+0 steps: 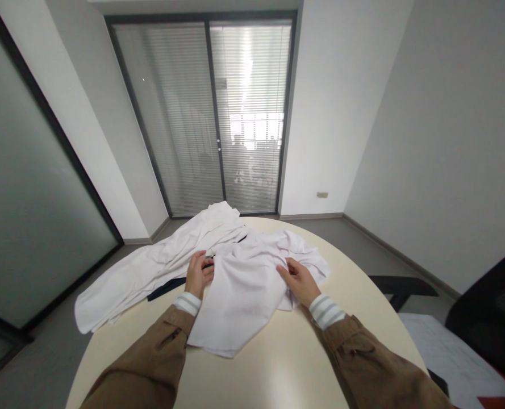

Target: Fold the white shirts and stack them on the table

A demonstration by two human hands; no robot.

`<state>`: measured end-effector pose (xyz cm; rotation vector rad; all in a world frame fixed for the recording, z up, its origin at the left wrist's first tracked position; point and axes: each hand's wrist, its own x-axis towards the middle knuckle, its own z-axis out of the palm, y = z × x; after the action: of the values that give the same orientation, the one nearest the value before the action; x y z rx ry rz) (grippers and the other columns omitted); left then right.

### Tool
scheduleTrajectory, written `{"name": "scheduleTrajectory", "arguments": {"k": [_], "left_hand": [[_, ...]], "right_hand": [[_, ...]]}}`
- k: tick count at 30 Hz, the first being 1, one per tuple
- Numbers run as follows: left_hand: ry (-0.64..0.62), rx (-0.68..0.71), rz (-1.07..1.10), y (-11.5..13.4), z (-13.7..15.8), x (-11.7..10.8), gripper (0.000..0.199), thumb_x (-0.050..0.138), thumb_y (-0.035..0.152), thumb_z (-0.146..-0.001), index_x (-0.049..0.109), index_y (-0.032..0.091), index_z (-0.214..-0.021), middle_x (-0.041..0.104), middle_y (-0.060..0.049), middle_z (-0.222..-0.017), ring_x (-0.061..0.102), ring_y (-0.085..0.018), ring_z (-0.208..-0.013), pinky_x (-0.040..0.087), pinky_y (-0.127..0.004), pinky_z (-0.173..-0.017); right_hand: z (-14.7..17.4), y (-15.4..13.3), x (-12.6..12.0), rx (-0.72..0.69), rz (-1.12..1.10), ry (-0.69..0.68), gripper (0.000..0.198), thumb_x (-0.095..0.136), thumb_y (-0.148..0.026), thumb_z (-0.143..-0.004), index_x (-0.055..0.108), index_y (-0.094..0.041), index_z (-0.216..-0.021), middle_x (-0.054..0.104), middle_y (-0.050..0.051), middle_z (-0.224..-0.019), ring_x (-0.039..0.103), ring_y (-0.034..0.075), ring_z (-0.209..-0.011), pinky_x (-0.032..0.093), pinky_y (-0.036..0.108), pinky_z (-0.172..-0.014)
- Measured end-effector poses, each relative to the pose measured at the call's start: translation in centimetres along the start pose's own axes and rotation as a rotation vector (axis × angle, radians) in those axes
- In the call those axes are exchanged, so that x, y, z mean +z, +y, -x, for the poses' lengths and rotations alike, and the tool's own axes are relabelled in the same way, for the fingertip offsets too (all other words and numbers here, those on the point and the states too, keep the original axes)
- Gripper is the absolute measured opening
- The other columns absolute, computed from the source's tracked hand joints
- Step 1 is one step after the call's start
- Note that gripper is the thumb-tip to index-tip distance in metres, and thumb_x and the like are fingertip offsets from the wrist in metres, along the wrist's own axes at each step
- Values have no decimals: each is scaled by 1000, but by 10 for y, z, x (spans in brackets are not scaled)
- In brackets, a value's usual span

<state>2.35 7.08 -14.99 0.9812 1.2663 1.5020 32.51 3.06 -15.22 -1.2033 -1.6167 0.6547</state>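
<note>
A crumpled white shirt (pixel 239 295) lies in front of me on the round table (pixel 278 363), one corner spread toward me. My left hand (pixel 199 274) is at the shirt's left edge, its fingers slightly bent and apart. At the shirt's right side, my right hand (pixel 301 281) pinches a fold of the fabric between thumb and fingers. A second white garment (pixel 150 267) is heaped to the left and behind, hanging over the table's left edge. Some dark navy fabric (pixel 167 288) shows from under it.
A black office chair (pixel 491 318) with an armrest (pixel 405 285) stands close on the right, with a pale item (pixel 443 346) on its seat. Beyond the table is a glass partition with blinds (pixel 252 113). A frosted glass panel (pixel 34 170) rises at left.
</note>
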Motion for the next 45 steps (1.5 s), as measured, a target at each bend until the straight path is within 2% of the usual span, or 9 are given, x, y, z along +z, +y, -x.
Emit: {"name": "scheduleTrajectory", "arguments": {"k": [3, 7, 11, 15, 25, 29, 33, 38, 45], "left_hand": [[-242, 135, -181, -2, 13, 4, 74, 59, 55, -85, 35, 20, -146, 62, -18, -128, 64, -29, -116, 52, -43, -93], [-518, 413, -569, -6, 42, 14, 112, 83, 49, -68, 20, 24, -157, 16, -21, -163, 19, -39, -149, 29, -56, -115], [-580, 517, -767, -10, 57, 22, 75, 83, 33, -69, 57, 25, -139, 18, -14, -164, 30, -39, -146, 32, -55, -115], [-485, 530, -703, -13, 46, 22, 17, 65, 22, -83, 78, 21, -93, 62, -12, -135, 61, -29, -122, 43, -47, -109], [58, 401, -561, -11, 7, -9, 29, 56, 35, -87, 74, 15, -98, 75, -14, -103, 66, -33, -106, 48, -48, -98], [138, 380, -575, -16, -4, -18, 26, 54, 30, -85, 71, 15, -98, 73, -14, -103, 65, -31, -104, 48, -47, -97], [223, 712, -634, -5, 9, -13, 22, 52, 19, -80, 65, 17, -99, 64, -12, -110, 60, -27, -108, 46, -44, -100], [-286, 1074, -913, 15, 46, 1, 27, 63, 31, -83, 62, 18, -106, 67, -9, -100, 63, -25, -95, 46, -42, -94], [-537, 762, -1066, 2, 48, 11, 26, 57, 37, -92, 68, 19, -105, 71, -11, -108, 65, -26, -99, 48, -38, -87]], "right_hand": [[1, 6, 2, 0, -105, -31, 39, 50, -42, -90, 66, -23, -121, 72, 7, -111, 62, 27, -111, 49, 43, -98], [6, 9, 4, -114, -139, -207, 64, 50, -21, -80, 51, -26, -143, 58, 4, -142, 47, 25, -136, 36, 48, -114], [9, 7, 6, -175, -23, -284, 72, 54, -12, -72, 52, -24, -143, 53, 8, -147, 45, 28, -138, 35, 51, -114], [6, 9, 6, -58, -101, -169, 70, 62, -20, -75, 50, -21, -144, 54, 11, -145, 52, 31, -131, 39, 53, -111], [-18, 36, -18, 158, -306, 430, 62, 63, -33, -78, 56, -21, -138, 66, 10, -129, 63, 29, -116, 52, 48, -99], [-17, 35, -21, 206, -470, 368, 85, 67, -33, -75, 34, -24, -153, 61, 11, -135, 67, 28, -106, 59, 42, -86], [-9, 27, -20, 140, -223, 180, 100, 74, -34, -71, 23, -27, -157, 45, 11, -150, 57, 30, -124, 50, 46, -101], [0, 19, -16, -98, 244, -30, 84, 67, -27, -76, 32, -26, -153, 35, 12, -155, 27, 31, -147, 19, 52, -120], [6, 13, -11, -34, 477, -225, 41, 67, -41, -82, 68, -25, -120, 60, 11, -122, 55, 30, -118, 40, 44, -105]]}}
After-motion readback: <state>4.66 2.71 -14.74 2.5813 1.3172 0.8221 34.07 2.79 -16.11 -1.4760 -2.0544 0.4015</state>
